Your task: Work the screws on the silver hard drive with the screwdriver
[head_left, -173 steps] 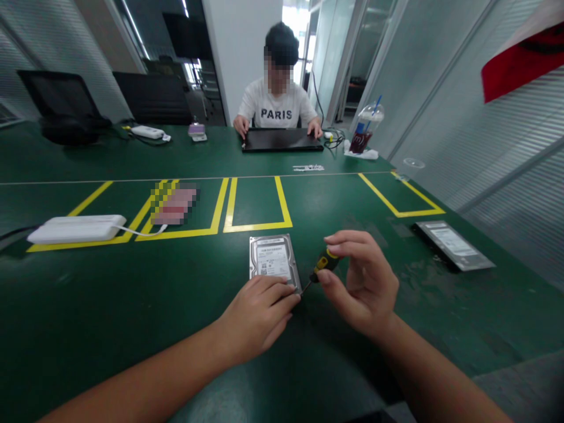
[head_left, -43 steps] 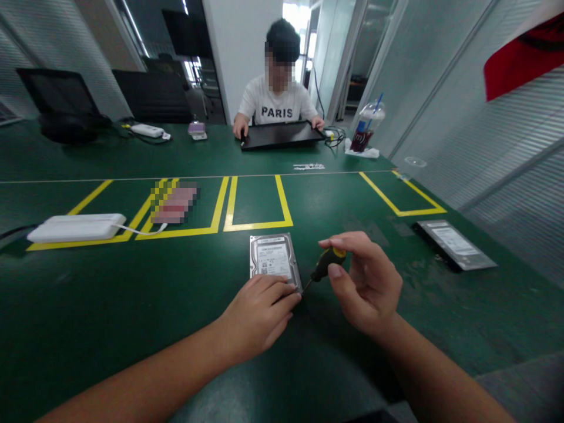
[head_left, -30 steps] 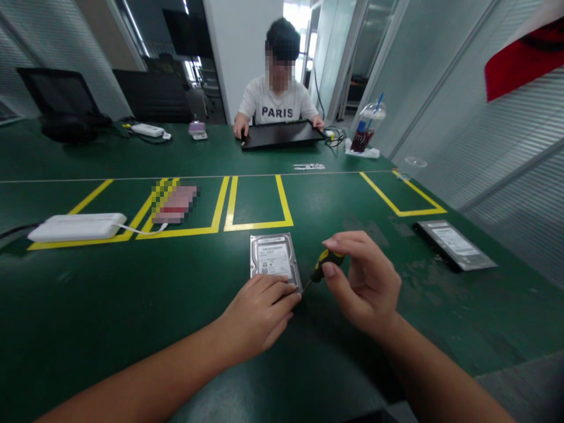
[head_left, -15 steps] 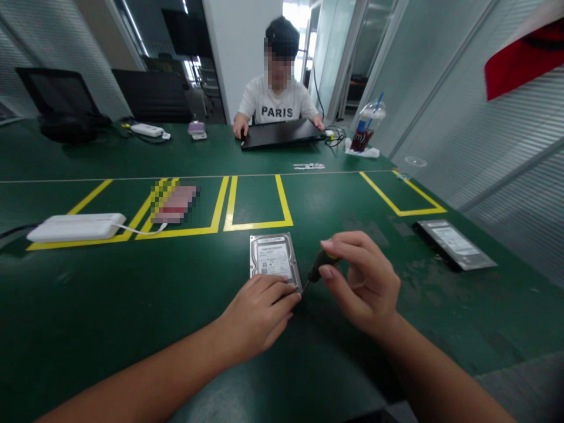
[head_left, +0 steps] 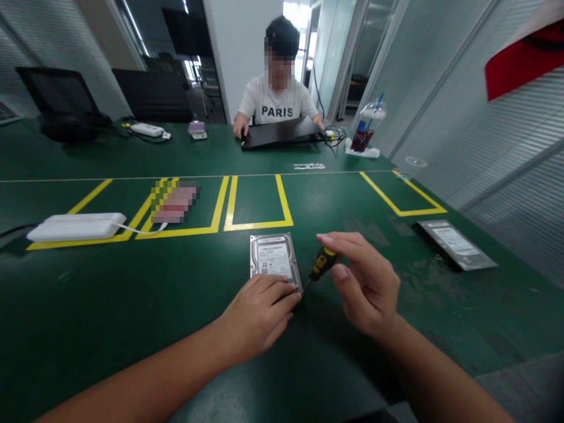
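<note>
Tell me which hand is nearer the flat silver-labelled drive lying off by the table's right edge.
Right. The right hand, pinching a yellow-and-black screwdriver, sits between the middle and that flat silver-labelled drive; the left hand rests farther away, on the silver metal hard drive.

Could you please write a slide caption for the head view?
Left hand steadies a hard drive while right hand holds a screwdriver at its corner.

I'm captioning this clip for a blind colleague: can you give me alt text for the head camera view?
On a green table, the left hand presses on the near end of a hard drive while the right hand holds a small screwdriver, tip at the drive's near right corner. Opposite, a person handles a laptop.
</note>
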